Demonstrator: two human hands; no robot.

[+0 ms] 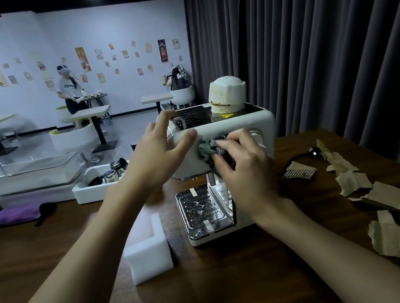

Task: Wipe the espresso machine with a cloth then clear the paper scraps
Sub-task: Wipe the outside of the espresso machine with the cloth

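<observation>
A white espresso machine (262,119) stands in the middle of the dark wooden table, its chrome drip tray (203,211) facing me. My right hand (246,167) holds a dark patterned cloth (209,145) against the machine's front panel. My left hand (157,153) rests on the machine's upper left corner, thumb on the front and fingers spread over the top. Torn brown paper scraps (396,238) lie on the table to the right of the machine.
A white foam block (148,248) sits left of the drip tray. A white tray with metal parts (89,189) and a purple cloth (20,213) lie further left. A stained white cup (228,94) stands upside down on the machine. Dark curtains hang behind; a person stands far back.
</observation>
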